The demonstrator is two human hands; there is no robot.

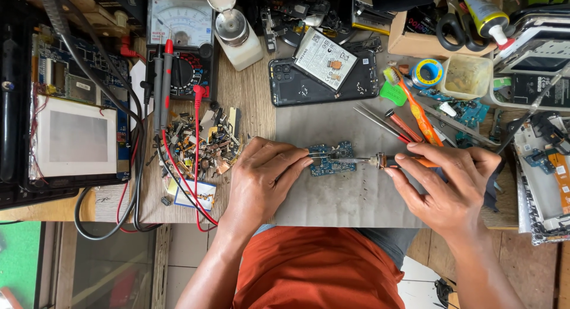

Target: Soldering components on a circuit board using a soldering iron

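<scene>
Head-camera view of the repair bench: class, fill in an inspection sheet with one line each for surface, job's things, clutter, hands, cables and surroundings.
Surface: grey mat on a wooden bench.
Job's things: small blue circuit board; soldering iron with its tip on the board.
Clutter: heap of scrap parts, opened phone, toothbrush, tape roll.
Hands: left hand steadies the board; right hand grips the iron.
Cables: red and black multimeter leads trail off the bench.
Surroundings: analogue multimeter, tiled floor below.
</scene>
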